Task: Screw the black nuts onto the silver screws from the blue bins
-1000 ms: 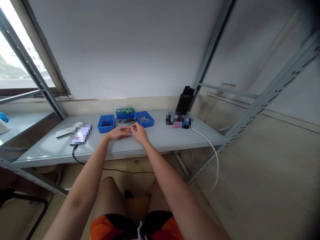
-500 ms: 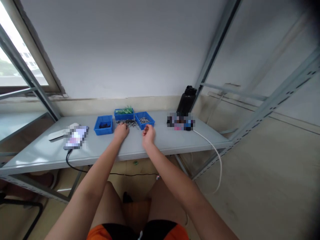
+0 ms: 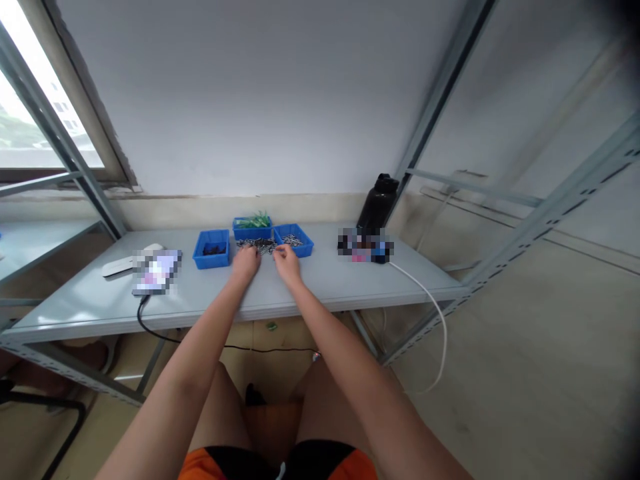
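Note:
A loose pile of small, thin metal pieces, silver and dark, lies on the grey table; they are too small to name. My left hand rests at the pile's near left edge with its fingers curled in, and whatever they hold is hidden. At the pile's right end, my right hand has its thumb and fingers pinched together just in front of the right blue bin. Silver pieces lie in that bin. Green strips fill the back blue bin, and dark pieces sit in the left blue bin.
A phone on a black cable and a white flat object lie on the left of the table. To the right stand a black bottle and a blurred dark item with a white cable. Metal shelf posts flank the table.
My right hand has moved left, from in front of the right bin to the pile's right end. My left hand stays at the pile. The whole view has shifted slightly.

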### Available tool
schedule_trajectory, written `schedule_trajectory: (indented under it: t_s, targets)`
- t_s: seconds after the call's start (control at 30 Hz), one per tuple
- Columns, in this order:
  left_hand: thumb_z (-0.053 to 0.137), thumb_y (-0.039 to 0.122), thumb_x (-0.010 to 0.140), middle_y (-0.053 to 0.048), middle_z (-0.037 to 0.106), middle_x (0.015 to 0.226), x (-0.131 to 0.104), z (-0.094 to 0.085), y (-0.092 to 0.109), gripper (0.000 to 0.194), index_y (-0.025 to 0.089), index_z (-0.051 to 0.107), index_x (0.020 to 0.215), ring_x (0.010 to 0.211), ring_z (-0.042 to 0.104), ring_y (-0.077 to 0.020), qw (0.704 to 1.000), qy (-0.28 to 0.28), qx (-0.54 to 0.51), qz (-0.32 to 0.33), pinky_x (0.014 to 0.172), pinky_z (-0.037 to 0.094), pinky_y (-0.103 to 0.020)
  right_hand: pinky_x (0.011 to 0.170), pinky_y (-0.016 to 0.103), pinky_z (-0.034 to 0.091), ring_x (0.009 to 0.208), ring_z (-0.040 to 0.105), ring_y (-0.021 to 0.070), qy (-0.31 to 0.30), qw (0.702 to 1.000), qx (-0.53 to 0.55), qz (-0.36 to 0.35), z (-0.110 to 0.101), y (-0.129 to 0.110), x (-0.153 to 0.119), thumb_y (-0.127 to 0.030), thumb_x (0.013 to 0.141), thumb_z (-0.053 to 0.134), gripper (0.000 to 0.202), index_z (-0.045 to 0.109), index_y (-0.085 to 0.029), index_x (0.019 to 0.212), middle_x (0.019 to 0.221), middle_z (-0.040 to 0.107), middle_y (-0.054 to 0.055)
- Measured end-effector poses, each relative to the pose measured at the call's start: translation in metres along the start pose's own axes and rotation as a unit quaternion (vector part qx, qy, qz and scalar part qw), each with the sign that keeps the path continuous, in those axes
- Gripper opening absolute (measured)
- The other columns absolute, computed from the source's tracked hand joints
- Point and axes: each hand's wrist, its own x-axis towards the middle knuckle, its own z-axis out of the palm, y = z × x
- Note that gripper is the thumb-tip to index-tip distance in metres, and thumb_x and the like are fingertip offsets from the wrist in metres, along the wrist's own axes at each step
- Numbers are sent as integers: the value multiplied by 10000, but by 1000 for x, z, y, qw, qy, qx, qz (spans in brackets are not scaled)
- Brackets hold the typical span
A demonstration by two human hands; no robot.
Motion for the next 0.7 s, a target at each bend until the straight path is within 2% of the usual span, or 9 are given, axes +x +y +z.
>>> schedule_trajectory:
  t_s: [0.1,0.3,0.43,0.53,0.6,0.7]
  targets:
    - [437,202,903,-187,658,1084,-4,-5,1,281,142,702,970,1000,631,-307,999,19,-12,-25,825,488,-371,739,270,464,729,623,167,3,997,-76,-13,2,-3,-4,-232,811,554,59,610,-215,821,736,669,10]
    - [488,229,871,-163,659,1064,-22,-15,-5,213,151,671,945,939,643,-279,987,90,-123,-61,824,478,-361,814,298,475,837,664,201,-15,990,-138,-24,2,-8,-11,-190,853,525,144,655,-195,914,866,723,63]
    - [505,187,810,-115,691,907,-31,-13,-17,145,150,645,821,844,646,-231,968,82,-233,-46,828,475,-333,876,305,475,905,669,197,-17,987,-157,-41,4,-6,-9,-171,865,517,203,661,-197,1005,941,729,67]
    - [480,216,806,-82,690,836,-33,-10,-25,152,160,622,806,724,634,-193,943,84,-316,-65,761,488,-313,904,312,476,950,669,197,-43,983,-169,-55,5,-6,-9,-163,880,504,237,668,-210,1045,1003,730,69]
    - [476,233,799,-70,683,810,-32,-8,-28,147,167,608,793,688,622,-183,934,87,-339,-76,735,492,-309,906,322,480,970,668,208,-65,980,-176,-62,5,-6,-10,-166,889,501,242,677,-211,1049,1034,730,76]
    - [479,239,789,-65,679,810,-31,-6,-27,128,179,588,760,724,621,-187,937,85,-334,-48,759,492,-312,904,326,484,977,668,211,-80,978,-177,-70,3,-7,-12,-181,898,511,237,680,-211,1062,1049,730,79]
